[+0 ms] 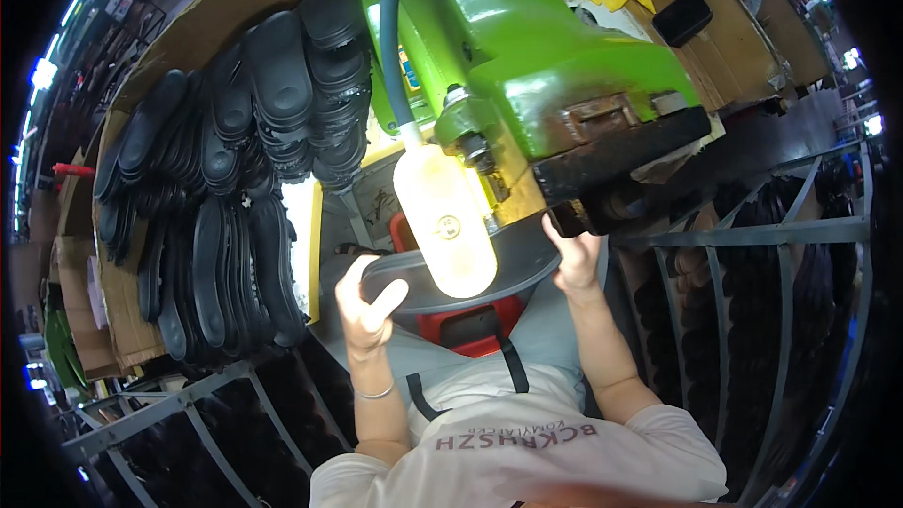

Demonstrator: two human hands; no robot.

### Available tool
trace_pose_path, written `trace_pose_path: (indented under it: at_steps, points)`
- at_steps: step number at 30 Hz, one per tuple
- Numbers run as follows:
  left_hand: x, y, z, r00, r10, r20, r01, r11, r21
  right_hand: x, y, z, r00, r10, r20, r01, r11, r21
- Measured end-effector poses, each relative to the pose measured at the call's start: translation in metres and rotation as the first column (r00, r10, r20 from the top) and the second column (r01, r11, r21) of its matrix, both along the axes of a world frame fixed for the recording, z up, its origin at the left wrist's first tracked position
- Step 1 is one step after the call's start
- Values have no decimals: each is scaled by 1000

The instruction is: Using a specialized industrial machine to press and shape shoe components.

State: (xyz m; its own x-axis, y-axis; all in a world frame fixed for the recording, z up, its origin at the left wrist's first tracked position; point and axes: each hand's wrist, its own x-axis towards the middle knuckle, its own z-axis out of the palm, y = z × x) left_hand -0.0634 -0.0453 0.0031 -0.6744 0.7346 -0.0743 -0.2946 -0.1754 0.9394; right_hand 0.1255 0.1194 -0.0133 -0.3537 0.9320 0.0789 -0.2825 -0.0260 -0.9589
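While dark curved piece (522, 259) lies before green machine (555, 66), between both hands | left hand (367, 313): open, thumb apart, at its left end | right hand (578, 263): at its right end, grip I cannot tell | progress: this piece seems unfinished; black soles (277, 71) stacked in carton (134, 329), done or waiting unclear

White short-sleeved shirt (451, 472), dark lettering (515, 437); silver bracelet (376, 394); pale grey trousers (555, 325).
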Motion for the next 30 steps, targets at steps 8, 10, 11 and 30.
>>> trace_pose_path:
  at_steps: [8, 10, 11, 30]
  points:
    - [-19, -89, -49, 994, -102, -50, 105, 992, 67, -38, -32, 2, 986, 144, 79, -149, 987, 65]
    - [-12, -81, -49, 985, -102, -137, 108, 994, 31, -28, -32, -22, 990, 137, -31, -140, 982, -124]
    - [-9, -74, -45, 979, -118, -169, 119, 993, -5, -25, -32, -28, 993, 83, -86, -95, 985, -146]
    - [30, 87, -78, 914, -398, -72, 404, 911, 86, -13, 144, -5, 990, -25, 137, 4, 988, 153]
